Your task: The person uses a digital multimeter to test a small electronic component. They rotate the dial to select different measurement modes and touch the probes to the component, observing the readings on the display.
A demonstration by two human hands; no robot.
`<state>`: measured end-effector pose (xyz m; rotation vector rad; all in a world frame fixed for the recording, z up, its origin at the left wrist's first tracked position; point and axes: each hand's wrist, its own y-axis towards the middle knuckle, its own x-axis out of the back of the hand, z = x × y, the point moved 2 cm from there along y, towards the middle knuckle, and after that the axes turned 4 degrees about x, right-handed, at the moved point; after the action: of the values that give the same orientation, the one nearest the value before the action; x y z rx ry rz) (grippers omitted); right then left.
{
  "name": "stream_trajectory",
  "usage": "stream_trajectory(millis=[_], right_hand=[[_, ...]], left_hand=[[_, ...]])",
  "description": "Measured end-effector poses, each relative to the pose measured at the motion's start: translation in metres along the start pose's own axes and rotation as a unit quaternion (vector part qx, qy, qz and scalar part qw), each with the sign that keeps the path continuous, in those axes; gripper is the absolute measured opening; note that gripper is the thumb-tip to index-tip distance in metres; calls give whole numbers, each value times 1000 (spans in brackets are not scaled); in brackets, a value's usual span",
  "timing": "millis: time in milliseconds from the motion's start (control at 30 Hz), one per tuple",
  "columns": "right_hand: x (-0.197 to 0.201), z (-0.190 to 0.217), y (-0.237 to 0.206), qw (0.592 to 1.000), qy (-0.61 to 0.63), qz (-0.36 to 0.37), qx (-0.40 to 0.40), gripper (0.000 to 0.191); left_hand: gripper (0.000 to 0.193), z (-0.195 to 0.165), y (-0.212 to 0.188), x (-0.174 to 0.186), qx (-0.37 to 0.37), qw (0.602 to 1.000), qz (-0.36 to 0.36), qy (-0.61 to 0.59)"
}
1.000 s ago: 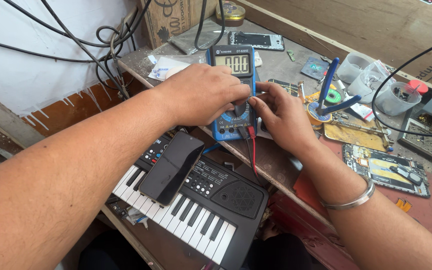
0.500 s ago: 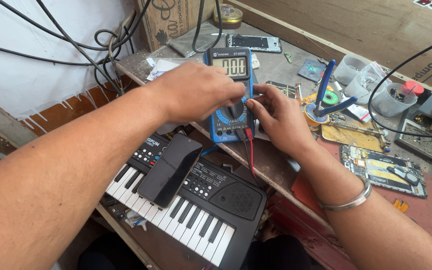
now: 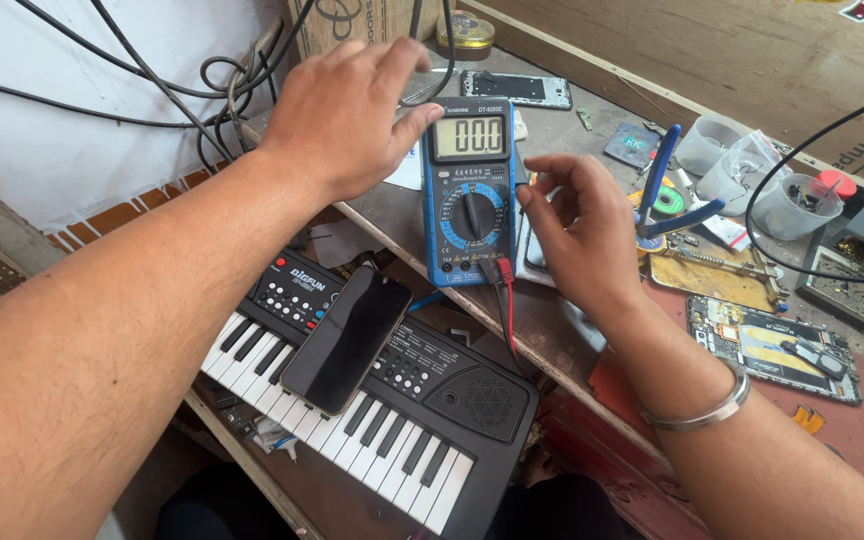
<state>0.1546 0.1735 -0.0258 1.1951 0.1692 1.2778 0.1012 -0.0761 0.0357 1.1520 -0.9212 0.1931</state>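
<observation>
Blue multimeter (image 3: pixel 470 195) lies flat on the cluttered surface (image 3: pixel 392 215), display toward the far edge, red and black leads (image 3: pixel 504 300) plugged in at its near end. Left hand (image 3: pixel 347 115) hovers above and left of the meter, grip spread, thumb by the display corner, holding nothing. Right hand (image 3: pixel 577 225) just right of the dial, fingers loosely curled; a dark phone (image 3: pixel 347 340) rests on the small keyboard (image 3: pixel 382 390) below.

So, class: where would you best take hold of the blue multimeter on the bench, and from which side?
Grip the multimeter across its long side edges, near the dial, coming from above. It lies flat, face up; the leads plug in at its near end, and both sides look free.
</observation>
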Motion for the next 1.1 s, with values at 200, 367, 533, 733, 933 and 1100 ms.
stream_trajectory(millis=[200, 367, 533, 733, 933, 1100], right_hand=[[0, 5, -4, 974, 124, 183, 37, 31], [0, 8, -4, 975, 92, 180, 95, 36], [0, 5, -3, 989, 75, 129, -7, 33], [2, 12, 0, 996, 44, 76, 32, 21], [1, 12, -2, 997, 54, 51, -33, 14], [2, 6, -1, 998, 44, 38, 38, 8]], left_hand=[[33, 4, -5, -9, 8, 995, 85, 51], [32, 2, -5, -8, -24, 992, 82, 92], [32, 1, -6, -7, -32, 989, 90, 113], [32, 2, -6, -8, -39, 988, 87, 121], [35, 1, -8, -9, -41, 990, 75, 108], [41, 0, -6, -8, -13, 992, 91, 88]])
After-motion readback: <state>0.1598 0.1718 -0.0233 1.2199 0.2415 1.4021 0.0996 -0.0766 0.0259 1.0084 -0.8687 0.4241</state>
